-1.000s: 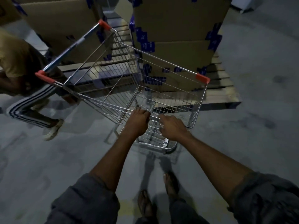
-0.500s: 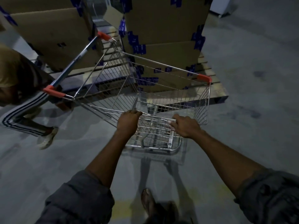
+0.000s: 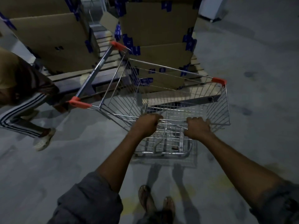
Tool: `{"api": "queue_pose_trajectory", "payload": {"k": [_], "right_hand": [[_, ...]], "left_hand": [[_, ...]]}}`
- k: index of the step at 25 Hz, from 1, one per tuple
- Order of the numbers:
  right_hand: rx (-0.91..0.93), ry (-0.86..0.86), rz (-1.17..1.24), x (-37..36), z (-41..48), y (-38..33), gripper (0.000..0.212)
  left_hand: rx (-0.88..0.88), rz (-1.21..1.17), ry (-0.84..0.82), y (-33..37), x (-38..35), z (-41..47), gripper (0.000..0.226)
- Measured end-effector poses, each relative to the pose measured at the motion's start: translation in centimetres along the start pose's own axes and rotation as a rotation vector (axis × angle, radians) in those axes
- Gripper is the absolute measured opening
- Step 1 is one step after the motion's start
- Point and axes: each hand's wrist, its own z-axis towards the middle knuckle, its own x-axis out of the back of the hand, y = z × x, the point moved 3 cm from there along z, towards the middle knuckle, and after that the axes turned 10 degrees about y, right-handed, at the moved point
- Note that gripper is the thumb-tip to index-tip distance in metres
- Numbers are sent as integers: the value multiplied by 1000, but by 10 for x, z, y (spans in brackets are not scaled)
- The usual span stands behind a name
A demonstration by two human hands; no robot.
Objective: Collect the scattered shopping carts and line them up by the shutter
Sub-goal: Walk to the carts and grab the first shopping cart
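- The cart [image 3: 217, 102], a wire basket on a metal frame, stands on the grey floor [image 3: 258, 110] right in front of the person, with its far side close to a wooden pallet [image 3: 69, 76] stacked with taped boxes [image 3: 158, 26].
- Its handle [image 3: 95, 73], a dark bar with red end caps, points away to the far left; the near end of the basket faces the person.
- The left hand [image 3: 146, 125] grips the top wire of that near rim, fingers [image 3: 156, 118] curled tightly round it, knuckles up.
- The right hand [image 3: 198, 128] grips the same rim further right, fingers [image 3: 196, 119] hooked over the wire from above and the thumb tucked under.
- The two hands sit apart on the rim, with a bare stretch of wire between them; the basket lies beyond and below the fingers.
- A red corner cap [image 3: 219, 81] marks the far right corner of the basket.
- The light is dim, and the wheels are hard to make out; the lower frame seems to sit just under the hands.
- Both arms are stretched forward, grey sleeves [image 3: 90, 199] pushed up past the elbows.
- The person's sandalled feet [image 3: 146, 198] stand close behind the cart.
- At the left edge another person [image 3: 25, 88] in striped trousers bends over beside the pallet, near the handle end.
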Motion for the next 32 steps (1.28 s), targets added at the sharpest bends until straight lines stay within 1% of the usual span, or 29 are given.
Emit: {"api": "queue_pose_trajectory", "payload": {"k": [2, 4, 6, 8, 10, 11, 13, 15, 17, 20, 23, 24, 25, 26, 27, 28, 29, 31, 32], "right_hand": [[72, 57, 114, 13, -7, -22, 63], [130, 69, 293, 30, -15, -51, 61], [128, 58, 499, 46, -21, -81, 60], [122, 87, 674, 63, -24, -108, 53], [124, 126, 785, 77, -25, -135, 55], [125, 149, 818, 83, -25, -148, 60], [140, 195, 844, 93, -24, -172, 67], [150, 195, 844, 95, -27, -195, 71], [167, 128, 789, 88, -32, -216, 71], [147, 52, 737, 80, -43, -227, 67], [100, 46, 706, 79, -56, -213, 63], [108, 33, 674, 78, -62, -205, 57], [116, 16, 639, 78, -68, -196, 46], [133, 9, 608, 79, -76, -187, 37], [144, 2, 577, 80, -82, -178, 33], [138, -9, 549, 82, -88, -167, 36], [106, -32, 533, 84, -93, -155, 47], [-6, -100, 528, 88, -102, -129, 86], [-42, -133, 514, 90, -108, -117, 102]], "left_hand": [[-23, 97, 197, 2, 25, 0, 32], [3, 139, 340, -7, 55, 1, 28], [60, 139, 433, -25, 85, -2, 28], [112, 149, 526, -45, 113, -5, 28], [204, 165, 553, -71, 126, -7, 27], [259, 177, 535, -86, 128, -7, 28], [352, 199, 438, -111, 122, -7, 38], [411, 65, 317, -123, 111, -9, 46], [432, -77, 241, -119, 104, -12, 47], [361, -49, 238, -97, 99, -17, 47], [311, -51, 227, -83, 100, -15, 35], [283, -29, 193, -80, 101, -13, 31], [246, -8, 142, -77, 101, -10, 28], [203, -20, 83, -73, 102, -7, 27], [174, -70, 18, -71, 104, -5, 30], [142, -147, -61, -67, 106, -2, 33], [97, -205, -146, -60, 108, -1, 36], [-79, -205, -270, -39, 110, 2, 32], [-167, -173, -298, -27, 109, 2, 32]]}}
